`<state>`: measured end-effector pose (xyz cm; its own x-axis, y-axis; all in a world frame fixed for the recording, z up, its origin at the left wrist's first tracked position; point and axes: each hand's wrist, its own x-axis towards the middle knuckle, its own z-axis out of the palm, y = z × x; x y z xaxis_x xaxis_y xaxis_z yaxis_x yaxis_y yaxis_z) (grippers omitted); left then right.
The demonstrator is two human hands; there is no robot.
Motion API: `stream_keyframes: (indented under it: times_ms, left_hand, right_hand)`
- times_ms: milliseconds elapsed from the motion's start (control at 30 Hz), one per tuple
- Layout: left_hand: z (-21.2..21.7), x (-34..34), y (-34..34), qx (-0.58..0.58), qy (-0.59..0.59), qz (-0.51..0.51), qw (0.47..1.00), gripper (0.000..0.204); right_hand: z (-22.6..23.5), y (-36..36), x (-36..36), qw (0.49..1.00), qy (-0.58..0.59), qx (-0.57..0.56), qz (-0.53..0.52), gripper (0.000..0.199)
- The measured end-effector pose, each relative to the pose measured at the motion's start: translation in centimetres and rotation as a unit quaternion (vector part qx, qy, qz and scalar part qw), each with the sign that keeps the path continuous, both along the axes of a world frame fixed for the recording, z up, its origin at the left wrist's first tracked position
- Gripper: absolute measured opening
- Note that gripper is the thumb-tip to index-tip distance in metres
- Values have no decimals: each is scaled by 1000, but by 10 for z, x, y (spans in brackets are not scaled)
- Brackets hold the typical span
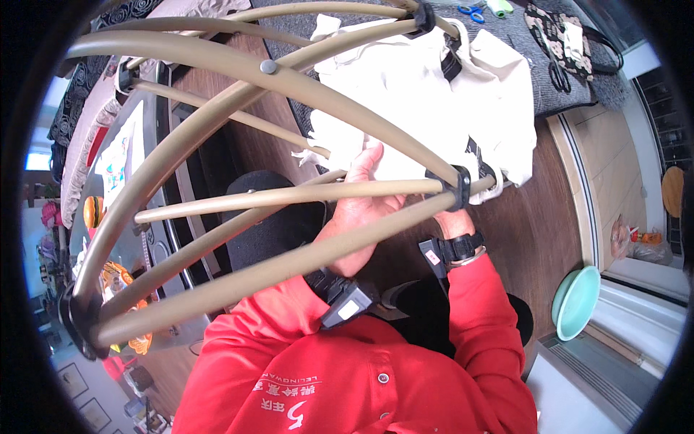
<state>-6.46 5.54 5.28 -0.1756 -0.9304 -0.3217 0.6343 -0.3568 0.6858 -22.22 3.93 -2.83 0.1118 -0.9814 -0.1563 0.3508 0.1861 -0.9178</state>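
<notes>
A folding frame of tan tubes [253, 276] rises in front of me, its crossing bars joined by a rivet and black plastic end joints [463, 186]. White cloth [412, 87] hangs over its far right side, with black straps near the corners. My left hand [359, 206] reaches in behind the near bars; its thumb presses on the cloth's near edge and the fingers curl below, partly covered by a tube. Close under the right-hand joint is my right hand [454, 223]; tubes and joint hide most of its fingers. Both wrists carry dark strapped devices.
On the grey sofa cover [499, 43] lie blue scissors [471, 13], black scissors [558, 74] and a flowered bag [553, 36]. A black stool seat [267, 239] stands left of my left arm. A glass-topped table is farther left. A mint-green basin [578, 304] leans at the right.
</notes>
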Motion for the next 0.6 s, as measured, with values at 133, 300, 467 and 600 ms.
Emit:
stream_keyframes:
  times_ms: [133,300,467,600]
  left_hand:
    - [16,-2,-14,175,197,71,962,32]
    - [19,-2,-11,156,211,104,959,30]
    - [11,5,-3,79,215,33,973,38]
    - [8,7,-1,70,161,13,984,45]
  right_hand:
    - [29,6,9,997,-19,25,-63,19]
    - [32,7,10,996,2,28,-85,19]
    - [0,-3,-4,966,226,-124,-30,20]
    - [-18,-3,-11,970,192,-140,-47,20]
